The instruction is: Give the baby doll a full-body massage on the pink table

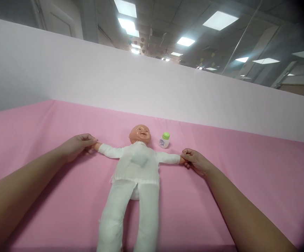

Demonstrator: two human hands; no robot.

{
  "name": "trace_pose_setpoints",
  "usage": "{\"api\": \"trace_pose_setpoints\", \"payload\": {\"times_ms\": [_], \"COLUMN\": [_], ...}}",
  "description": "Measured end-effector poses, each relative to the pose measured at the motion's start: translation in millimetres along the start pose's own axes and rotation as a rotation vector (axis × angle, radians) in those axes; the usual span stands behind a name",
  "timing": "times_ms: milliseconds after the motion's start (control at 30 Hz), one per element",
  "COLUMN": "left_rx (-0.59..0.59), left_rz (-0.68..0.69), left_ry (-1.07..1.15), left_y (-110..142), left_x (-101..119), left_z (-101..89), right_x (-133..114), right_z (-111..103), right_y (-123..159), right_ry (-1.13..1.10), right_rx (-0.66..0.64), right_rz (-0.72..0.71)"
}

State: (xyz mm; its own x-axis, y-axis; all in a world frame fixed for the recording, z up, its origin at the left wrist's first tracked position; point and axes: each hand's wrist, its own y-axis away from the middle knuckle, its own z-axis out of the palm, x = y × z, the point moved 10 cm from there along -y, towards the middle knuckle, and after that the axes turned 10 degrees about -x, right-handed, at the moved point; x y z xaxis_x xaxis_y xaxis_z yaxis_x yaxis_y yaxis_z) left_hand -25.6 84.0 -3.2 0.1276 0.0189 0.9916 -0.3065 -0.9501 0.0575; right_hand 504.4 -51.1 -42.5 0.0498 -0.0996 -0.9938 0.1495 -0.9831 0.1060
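Observation:
A baby doll (137, 164) in white cloth lies on its back, its head away from me and both arms stretched out sideways. My left hand (80, 146) is closed around the doll's hand at the left. On the other side, my right hand (194, 161) pinches the doll's other hand between thumb and fingers. Beside the doll's head, to the right, stands a small bottle (164, 140) with a green cap and a printed label; neither hand touches it. The doll's feet are cut off by the lower edge of the view.
Under the doll spreads a pink cover (62, 213) on a flat surface. A pale wall or panel (131, 85) rises behind it. Above that, ceiling lights (220, 20) and a dim room show.

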Motion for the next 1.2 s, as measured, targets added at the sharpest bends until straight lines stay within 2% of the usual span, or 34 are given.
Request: {"api": "trace_pose_setpoints", "payload": {"times_ms": [67,200,433,500,667,867,1033,1200], "left_rx": [-0.026,-0.004,-0.009,-0.017,-0.088,-0.095,-0.058,-0.01], "left_rz": [-0.039,-0.037,-0.065,-0.064,-0.049,-0.018,-0.05,-0.068], "left_ry": [-0.021,-0.048,-0.025,-0.004,0.038,-0.028,-0.095,-0.11], "left_y": [-2.3,-6.0,-11.0,-9.2,-0.6,0.5,-2.5,-3.6], "left_x": [-5.2,-10.1,-19.3,-17.7,-9.5,-6.5,-12.6,-12.1], "left_z": [1.5,-4.6,-11.2,-10.2,-1.2,-0.4,-2.5,-4.5], "right_x": [0.2,1.7,4.8,4.5,3.6,1.2,4.3,2.1], "right_z": [-3.3,-9.4,-20.7,-19.2,-6.3,0.9,-1.9,-15.0], "right_y": [-0.1,-1.3,-3.0,-1.6,6.5,5.7,0.9,-0.8], "right_ry": [0.05,0.111,0.041,-0.011,-0.165,-0.062,0.067,0.177], "right_rx": [0.066,0.151,0.23,0.192,0.002,-0.073,0.015,0.161], "right_rz": [0.005,0.011,-0.006,-0.01,0.008,-0.004,0.031,0.003]}}
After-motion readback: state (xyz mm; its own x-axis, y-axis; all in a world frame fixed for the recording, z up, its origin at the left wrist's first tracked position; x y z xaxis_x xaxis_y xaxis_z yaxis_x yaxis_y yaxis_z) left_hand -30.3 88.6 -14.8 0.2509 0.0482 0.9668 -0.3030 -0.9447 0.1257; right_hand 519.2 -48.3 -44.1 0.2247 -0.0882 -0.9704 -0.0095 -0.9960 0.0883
